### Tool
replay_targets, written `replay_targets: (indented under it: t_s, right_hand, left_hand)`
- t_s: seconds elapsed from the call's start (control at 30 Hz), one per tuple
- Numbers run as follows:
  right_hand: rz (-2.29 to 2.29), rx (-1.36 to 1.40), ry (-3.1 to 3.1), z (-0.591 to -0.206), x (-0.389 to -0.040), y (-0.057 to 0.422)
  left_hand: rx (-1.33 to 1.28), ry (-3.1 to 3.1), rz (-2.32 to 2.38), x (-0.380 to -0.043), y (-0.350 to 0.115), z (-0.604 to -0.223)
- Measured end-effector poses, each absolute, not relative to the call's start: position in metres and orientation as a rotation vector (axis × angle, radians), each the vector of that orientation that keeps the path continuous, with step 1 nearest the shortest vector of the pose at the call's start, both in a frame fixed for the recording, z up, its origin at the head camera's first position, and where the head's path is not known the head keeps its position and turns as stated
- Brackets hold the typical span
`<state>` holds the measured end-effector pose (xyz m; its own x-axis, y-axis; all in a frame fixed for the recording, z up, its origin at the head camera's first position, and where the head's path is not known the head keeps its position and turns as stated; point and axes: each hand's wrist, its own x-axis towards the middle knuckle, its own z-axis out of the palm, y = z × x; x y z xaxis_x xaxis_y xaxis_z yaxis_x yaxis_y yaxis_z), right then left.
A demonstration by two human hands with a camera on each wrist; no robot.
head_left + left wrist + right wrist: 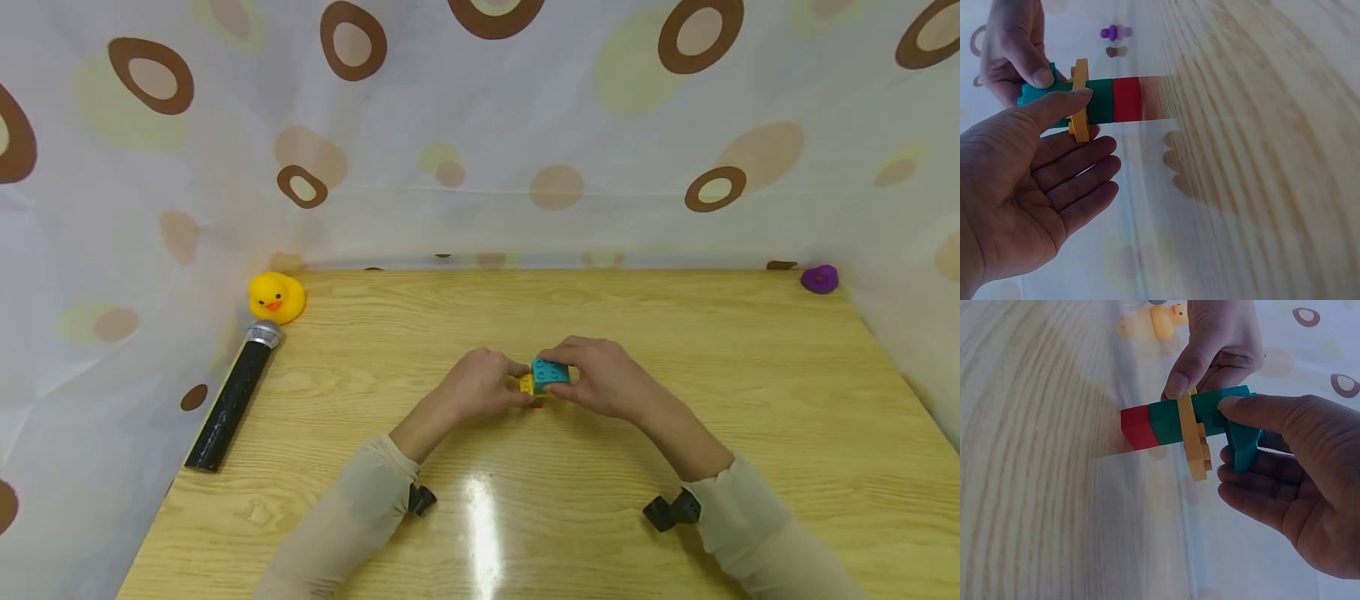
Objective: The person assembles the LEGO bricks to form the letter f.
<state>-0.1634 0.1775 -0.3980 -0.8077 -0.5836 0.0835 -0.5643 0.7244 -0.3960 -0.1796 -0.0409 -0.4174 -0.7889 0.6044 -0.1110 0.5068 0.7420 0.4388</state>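
Observation:
Between both hands stands a short upright stack of toy building bricks. At its bottom is a red brick [1137,427], with a green brick [1165,421] above it. A flat yellow brick [1080,100] sticks out sideways higher up. On top is a teal brick [551,372] with studs and a slanted part that overhangs on one side. My left hand [480,385] pinches the stack at the yellow brick between thumb and forefinger, its other fingers spread loosely. The right hand [611,379] grips the teal brick between thumb and fingers.
A yellow rubber duck [277,297] sits at the table's back left corner. Beside it lies a black microphone [232,400] along the left edge. A small purple object [820,279] is at the back right corner. A patterned curtain [480,142] surrounds the wooden table [750,358].

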Motion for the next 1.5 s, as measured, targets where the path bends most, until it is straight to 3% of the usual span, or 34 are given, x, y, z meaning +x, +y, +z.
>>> replay_targets:
  t_s: [1.07,1.5]
  right_hand:
    - [-0.729,-0.843,2.8,-0.405,-0.164,0.177]
    - [-0.809,-0.737,2.838,-0.4,-0.165,0.201]
  left_hand:
    - [0.809,2.683,0.655,-0.178,-0.047,-0.421]
    - [0.749,2.744,0.748,-0.18,-0.063,-0.421]
